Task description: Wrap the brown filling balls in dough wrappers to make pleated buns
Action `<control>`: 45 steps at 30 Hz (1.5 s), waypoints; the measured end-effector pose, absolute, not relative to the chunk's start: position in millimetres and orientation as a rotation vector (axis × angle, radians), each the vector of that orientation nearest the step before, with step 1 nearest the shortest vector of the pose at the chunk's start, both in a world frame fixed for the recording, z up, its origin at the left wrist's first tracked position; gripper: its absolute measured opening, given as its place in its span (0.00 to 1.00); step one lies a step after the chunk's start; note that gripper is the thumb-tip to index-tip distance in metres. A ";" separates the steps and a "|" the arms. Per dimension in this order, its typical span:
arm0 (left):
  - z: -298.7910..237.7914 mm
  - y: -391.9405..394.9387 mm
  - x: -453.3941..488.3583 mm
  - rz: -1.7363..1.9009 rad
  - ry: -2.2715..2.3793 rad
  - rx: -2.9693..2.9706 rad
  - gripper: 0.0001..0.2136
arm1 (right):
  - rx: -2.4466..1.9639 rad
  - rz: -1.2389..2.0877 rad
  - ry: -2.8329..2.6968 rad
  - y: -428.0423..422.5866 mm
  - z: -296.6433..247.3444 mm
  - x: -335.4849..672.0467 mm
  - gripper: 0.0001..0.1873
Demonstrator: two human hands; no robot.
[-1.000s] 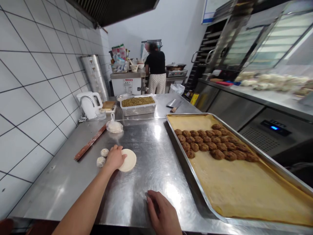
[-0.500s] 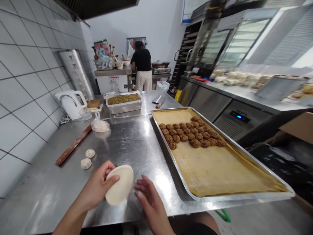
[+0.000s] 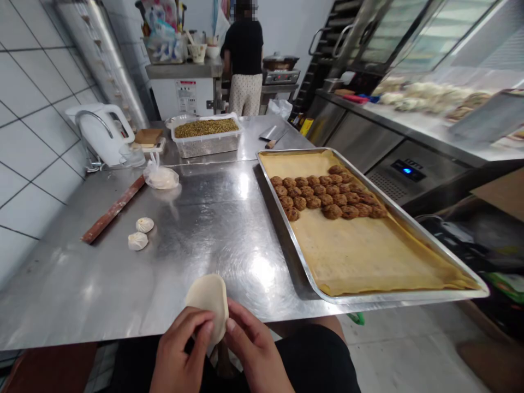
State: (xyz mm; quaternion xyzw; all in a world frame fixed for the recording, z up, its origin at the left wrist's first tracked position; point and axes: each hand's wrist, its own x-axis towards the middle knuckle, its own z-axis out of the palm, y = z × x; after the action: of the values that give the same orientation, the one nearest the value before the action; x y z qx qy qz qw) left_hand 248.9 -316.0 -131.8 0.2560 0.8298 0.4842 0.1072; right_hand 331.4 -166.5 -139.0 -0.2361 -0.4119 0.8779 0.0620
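Observation:
A thin, pale dough wrapper (image 3: 208, 297) is held up near the table's front edge, between both of my hands. My left hand (image 3: 184, 344) pinches its left side with thumb and fingertips. On the other side, my right hand (image 3: 254, 344) grips the right edge between thumb and fingers. Two small pleated dough pieces (image 3: 141, 233) lie on the metal table to the left. A dusty wooden rolling pin (image 3: 114, 210) rests beyond them. Right of my hands stands a large metal tray (image 3: 305, 270) lined with yellowish paper, with rows of brown filling balls (image 3: 323, 196) on it.
At the back sits a plastic tub (image 3: 207, 144) of greenish-brown crumbly filling. A knotted clear bag (image 3: 162, 176) holding dough lies near the rolling pin. A white kettle (image 3: 102, 134) stands by the wall; a scraper (image 3: 273, 136) lies behind the tray. A person (image 3: 244, 60) works at the far counter.
Both hands have drawn the wrapper back toward my body. My right hand, apart from the wrapper before, now grips its right edge. The camera view has tilted downward.

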 end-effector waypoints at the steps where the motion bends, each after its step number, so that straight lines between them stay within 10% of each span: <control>1: -128.8 -314.7 253.6 1.412 2.393 0.775 0.09 | -0.703 2.651 -1.257 -168.3 -136.6 331.9 0.25; 45: -106.7 -318.6 233.9 1.386 2.044 0.441 0.13 | -0.876 2.592 -1.333 -178.7 -127.8 315.4 0.22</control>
State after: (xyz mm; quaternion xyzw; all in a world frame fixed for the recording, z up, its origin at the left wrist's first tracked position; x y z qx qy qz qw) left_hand 233.9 -318.6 -106.7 0.1672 0.7742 0.5251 0.3112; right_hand 315.4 -178.7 -127.8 -0.2874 -0.4374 0.8507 0.0490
